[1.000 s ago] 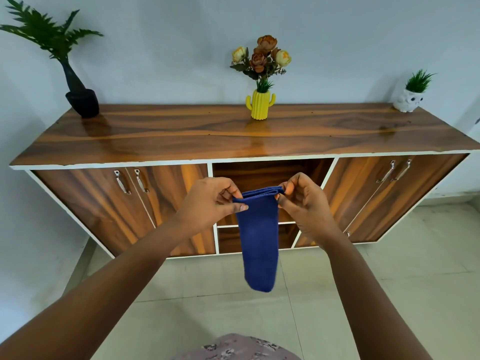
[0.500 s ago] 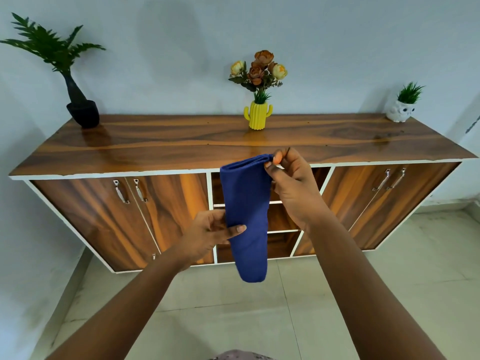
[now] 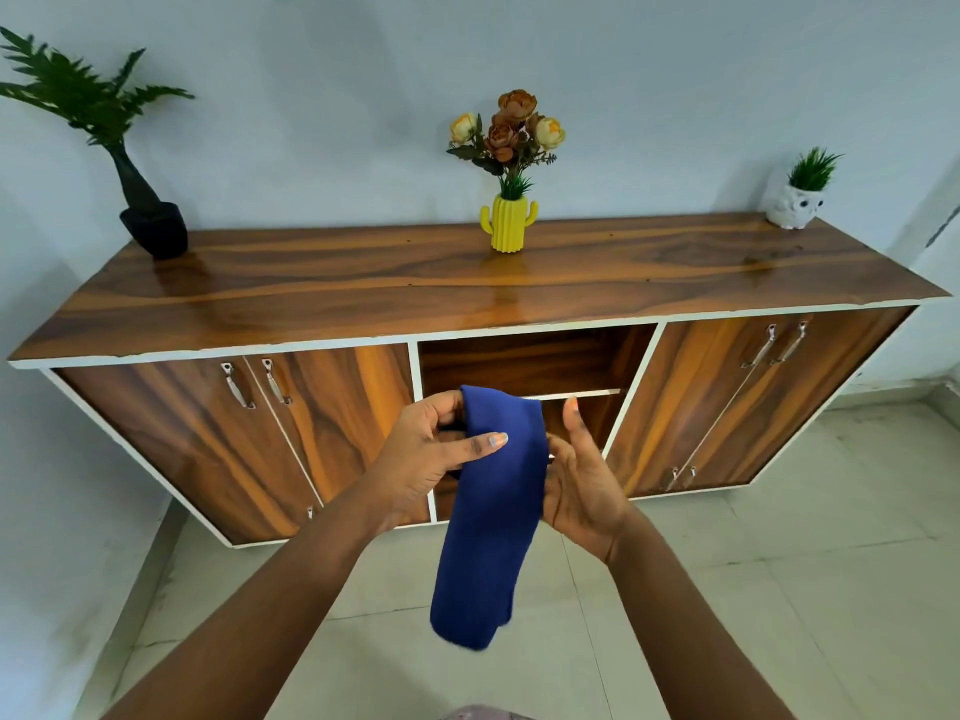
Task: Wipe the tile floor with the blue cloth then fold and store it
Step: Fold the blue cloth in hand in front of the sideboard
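Observation:
The blue cloth (image 3: 488,517) hangs as a long folded strip in front of me, draped over my left hand (image 3: 421,459), whose thumb presses on its upper part. My right hand (image 3: 582,480) is just right of the strip, fingers spread, its palm against the cloth's right edge. The cloth's lower end dangles above the pale tile floor (image 3: 753,589). Behind the hands is the open middle compartment (image 3: 535,361) of the wooden sideboard (image 3: 467,288), with a shelf across it.
On the sideboard top stand a black potted plant (image 3: 150,220) at the left, a yellow cactus vase (image 3: 509,220) with flowers in the middle and a white owl pot (image 3: 795,200) at the right. Closed doors flank the open compartment. A wall runs along the left.
My left hand has risen to the top of the strip and taken it. My right hand has let go of the top, dropped lower and spread its fingers. The cloth sits lower.

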